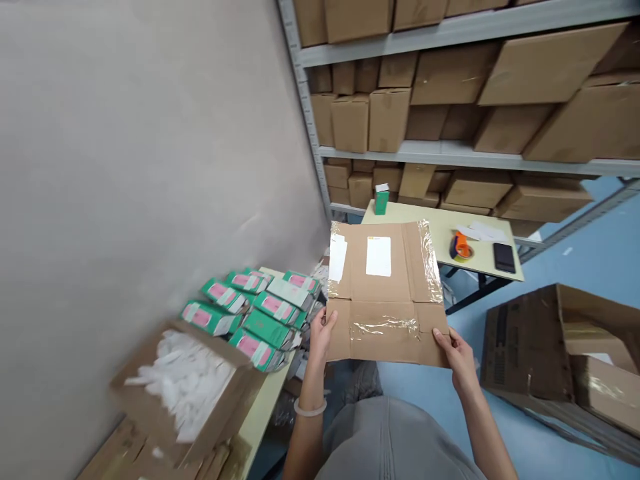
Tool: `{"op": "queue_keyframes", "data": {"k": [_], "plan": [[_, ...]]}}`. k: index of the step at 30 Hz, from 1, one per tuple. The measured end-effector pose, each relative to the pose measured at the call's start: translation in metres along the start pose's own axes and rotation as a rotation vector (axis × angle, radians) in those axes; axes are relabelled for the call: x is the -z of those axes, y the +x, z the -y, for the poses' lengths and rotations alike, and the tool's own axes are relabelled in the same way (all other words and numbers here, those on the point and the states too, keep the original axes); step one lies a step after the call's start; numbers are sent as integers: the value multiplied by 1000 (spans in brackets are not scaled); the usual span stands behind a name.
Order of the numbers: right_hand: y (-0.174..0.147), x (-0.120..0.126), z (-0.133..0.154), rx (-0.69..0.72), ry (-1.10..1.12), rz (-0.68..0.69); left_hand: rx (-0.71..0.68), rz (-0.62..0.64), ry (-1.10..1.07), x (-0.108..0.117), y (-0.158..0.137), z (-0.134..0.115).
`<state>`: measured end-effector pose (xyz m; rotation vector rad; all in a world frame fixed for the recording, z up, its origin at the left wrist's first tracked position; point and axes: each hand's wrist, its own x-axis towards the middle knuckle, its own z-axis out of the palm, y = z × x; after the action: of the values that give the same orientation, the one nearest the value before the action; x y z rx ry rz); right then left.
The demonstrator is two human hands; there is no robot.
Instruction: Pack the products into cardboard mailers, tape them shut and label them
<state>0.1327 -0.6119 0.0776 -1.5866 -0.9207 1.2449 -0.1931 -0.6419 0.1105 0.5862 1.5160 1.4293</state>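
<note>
Stretched out in front of me is a flattened cardboard box (383, 287), with creases, strips of clear tape and white labels on its face. My left hand (321, 332) grips its lower left edge, thumb on the front and fingers behind. At the lower right corner my right hand (454, 350) pinches the board the same way. The cardboard hides part of the table behind it. Several green and pink boxes (270, 305) lie piled to the left of my left hand.
A carton of white pieces (187, 380) stands at the lower left. On the far table (425, 217) are a small green box (381, 200), an orange tape dispenser (461, 247), papers and a phone (503, 257). Shelves of cartons (445, 77) rise behind; an open carton (525, 347) sits right.
</note>
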Motion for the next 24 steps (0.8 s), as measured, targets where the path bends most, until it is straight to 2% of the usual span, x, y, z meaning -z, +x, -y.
{"op": "queue_keyframes", "data": {"k": [3,7,10,15,19,24], "plan": [[28,20,-4,-31,-4,-109,52,95,27,-50,41,2],[91,34,-11,-41,-100,-230,61,180,58,-119,107,7],[149,33,-10,-34,-266,-299,68,224,111,-169,162,0],[245,17,6,-66,-397,-304,-8,318,179,-241,243,-36],[310,8,25,-109,-349,-268,-105,378,250,-288,282,-60],[371,-3,51,-137,-323,-189,-151,384,302,-335,303,-67]]}}
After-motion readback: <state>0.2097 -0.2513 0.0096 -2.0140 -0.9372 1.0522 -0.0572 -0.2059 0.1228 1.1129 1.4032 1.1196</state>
